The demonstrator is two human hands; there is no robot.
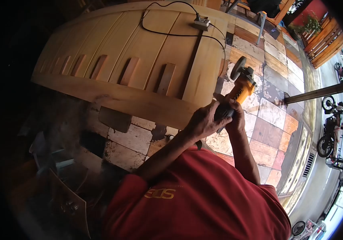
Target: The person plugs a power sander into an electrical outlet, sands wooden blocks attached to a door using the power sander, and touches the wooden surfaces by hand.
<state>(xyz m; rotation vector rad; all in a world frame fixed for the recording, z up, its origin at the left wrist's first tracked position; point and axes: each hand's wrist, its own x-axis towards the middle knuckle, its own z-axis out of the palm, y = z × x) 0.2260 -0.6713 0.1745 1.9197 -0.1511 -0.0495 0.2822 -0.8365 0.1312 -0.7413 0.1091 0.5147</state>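
An orange and black angle grinder [241,88] is held in the air just off the right end of a wooden door panel [207,76], its round disc pointing up and away from me. My left hand [204,121] is closed around the dark rear part of the tool. Against the other side of that rear part, my right hand [236,118] is also closed. Each hand partly hides the handle. The disc touches nothing. Several small wood blocks [130,71] stand in a row on the panel.
A power socket box [202,23] with a looping black cable lies on the panel's far end. Patchwork tiles [273,112] cover the floor. A metal leg [261,28] and a dark beam [323,91] stand right. Motorcycles [331,128] are outside. Cluttered items [69,192] sit lower left.
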